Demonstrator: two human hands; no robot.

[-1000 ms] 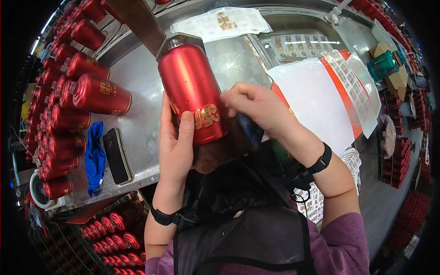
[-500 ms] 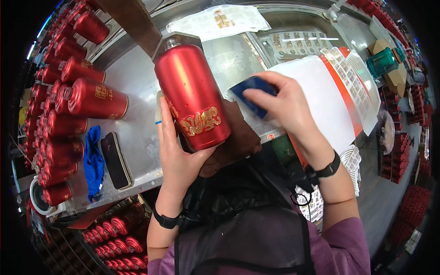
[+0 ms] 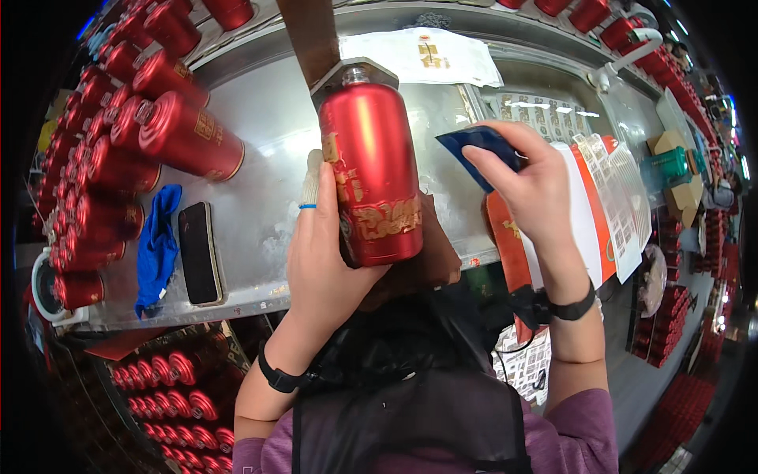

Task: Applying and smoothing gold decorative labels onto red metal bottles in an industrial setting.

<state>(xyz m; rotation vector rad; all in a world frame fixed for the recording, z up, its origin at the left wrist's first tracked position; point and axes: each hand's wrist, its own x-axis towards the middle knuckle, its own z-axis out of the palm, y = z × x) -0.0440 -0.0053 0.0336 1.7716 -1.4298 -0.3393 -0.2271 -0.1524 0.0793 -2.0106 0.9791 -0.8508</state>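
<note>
My left hand is closed around the lower end of a shiny red bottle with gold relief decoration. One of its fingers wears a pale cover with a blue band. The bottle's clear neck rests against a dark metal bracket at the end of a brown bar. Brown cloth or leather lies beneath the bottle's base. To the right, my right hand pinches a flat dark-blue scraper between thumb and fingers, apart from the bottle.
Many red bottles crowd the left of the metal table, near a blue cloth and a phone. Sticker sheets lie over orange and white sheets at right. A white printed bag lies at the back.
The bottle has turned about its length, bringing gold characters into view on its left side. My right hand holds the scraper a little farther from it. The whole view has shifted.
</note>
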